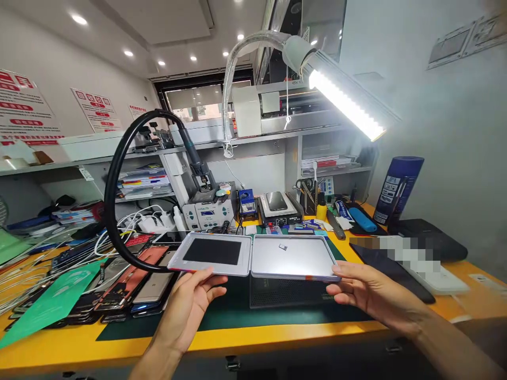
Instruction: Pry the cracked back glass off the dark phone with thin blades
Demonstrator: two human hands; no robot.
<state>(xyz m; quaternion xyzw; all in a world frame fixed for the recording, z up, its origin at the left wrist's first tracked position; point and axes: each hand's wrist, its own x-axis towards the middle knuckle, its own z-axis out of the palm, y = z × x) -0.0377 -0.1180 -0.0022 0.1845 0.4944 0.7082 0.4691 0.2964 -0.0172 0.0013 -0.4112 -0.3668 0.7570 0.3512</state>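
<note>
Between my two hands a flat, hinged silver case lies spread open above the bench. Its left half (178,258) has a pale frame around a dark rectangular panel (212,252). In the shiny right half (304,258) sits one tiny rectangular piece (282,247), too small to name. My left hand (190,298) grips the front edge of the left half, thumb and fingers closed on it. With thumb above and fingers below, my right hand (366,287) pinches the right front corner. Under the case, a black perforated plate (293,295) rests on a green mat (222,311).
Stacked phones (148,287) and a green sheet (55,306) lie at left. A black hose (111,195) arches beside the rework station (209,214). Overhead hangs a lit lamp (344,103). To the right are a blue cylinder (398,190) and a white power strip (443,277).
</note>
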